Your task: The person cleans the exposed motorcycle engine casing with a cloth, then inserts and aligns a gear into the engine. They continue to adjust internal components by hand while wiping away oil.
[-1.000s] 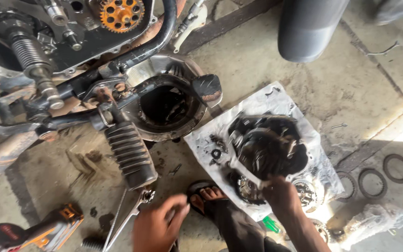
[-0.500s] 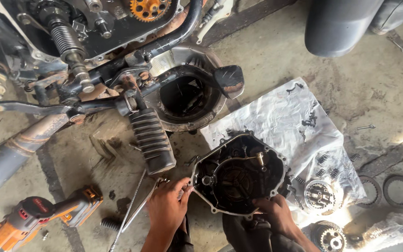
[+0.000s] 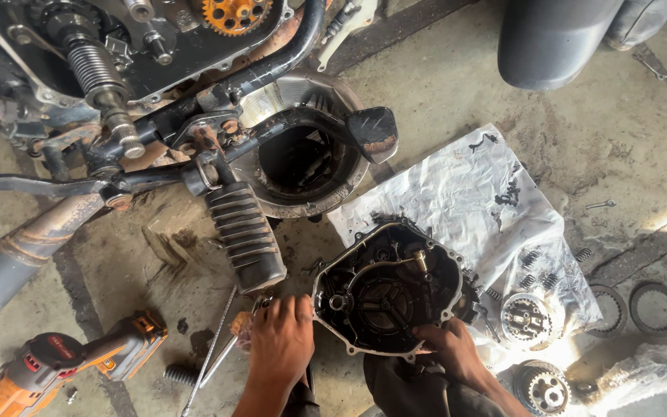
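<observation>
a dark, greasy metal engine cover [image 3: 389,297] was gripped at its rim by the left hand [image 3: 281,337] and right hand [image 3: 451,349], beside a crumpled white sheet [image 3: 465,193]

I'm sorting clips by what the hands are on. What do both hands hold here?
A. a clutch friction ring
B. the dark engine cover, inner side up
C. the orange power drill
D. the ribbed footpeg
B: the left hand grips the left edge and the right hand the lower right edge of the engine cover, while the drill lies untouched on the floor.
</observation>
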The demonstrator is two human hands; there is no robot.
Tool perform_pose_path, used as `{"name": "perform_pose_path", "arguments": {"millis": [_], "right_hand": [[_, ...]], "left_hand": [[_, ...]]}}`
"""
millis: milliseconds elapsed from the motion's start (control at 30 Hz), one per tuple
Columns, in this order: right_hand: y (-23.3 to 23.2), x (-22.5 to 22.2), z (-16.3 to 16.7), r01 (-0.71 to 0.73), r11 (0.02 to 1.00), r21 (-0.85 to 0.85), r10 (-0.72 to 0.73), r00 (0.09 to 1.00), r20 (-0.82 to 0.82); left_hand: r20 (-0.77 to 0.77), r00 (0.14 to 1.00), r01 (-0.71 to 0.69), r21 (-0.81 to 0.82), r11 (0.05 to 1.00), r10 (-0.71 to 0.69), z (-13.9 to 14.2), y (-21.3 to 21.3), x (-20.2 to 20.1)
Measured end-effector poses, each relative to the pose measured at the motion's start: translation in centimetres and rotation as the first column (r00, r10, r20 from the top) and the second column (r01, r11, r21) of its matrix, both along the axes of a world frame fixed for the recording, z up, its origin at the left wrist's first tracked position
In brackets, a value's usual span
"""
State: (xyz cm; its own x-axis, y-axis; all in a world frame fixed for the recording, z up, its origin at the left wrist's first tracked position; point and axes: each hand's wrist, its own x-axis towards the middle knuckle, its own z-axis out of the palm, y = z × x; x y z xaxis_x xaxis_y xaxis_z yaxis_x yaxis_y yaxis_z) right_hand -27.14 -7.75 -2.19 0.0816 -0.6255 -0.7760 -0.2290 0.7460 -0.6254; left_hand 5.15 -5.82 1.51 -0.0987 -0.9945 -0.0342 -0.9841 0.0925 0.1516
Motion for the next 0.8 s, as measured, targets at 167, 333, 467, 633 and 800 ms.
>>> {"name": "perform_pose_path", "arguments": {"millis": [167,333,467,633,800], "right_hand": [[0.0,0.0,0.0,-0.241,0.953,-0.181,0.215,0.965,-0.149],[-0.4,0.7,1.0,0.099,0.994,0.052,-0.101,0.994,0.04],[-0.8,1.3,2.4,-0.001,1.0,-0.02,0.0,0.999,-0.045],[-0.7,0.9,2.1,0.134,0.99,0.04,-0.135,0.99,0.044],[-1.5,-2.8,-2.8,0.4,0.907,0.135,-0.419,0.889,0.186]], "left_hand": [[0.087,0.994,-0.07,0.092,0.993,0.062,-0.2,-0.3,-0.9],[0.126,0.99,-0.075,0.116,0.99,0.061,0.9,-0.3,-1.7],[0.059,0.992,-0.117,0.106,0.987,0.111,2.3,-1.2,-1.9],[0.025,0.987,-0.156,0.321,0.934,0.156,4.9,-2.7,-1.0],[-0.745,0.295,-0.23,0.553,0.801,0.599,7.7,-2.6,0.3]]}}
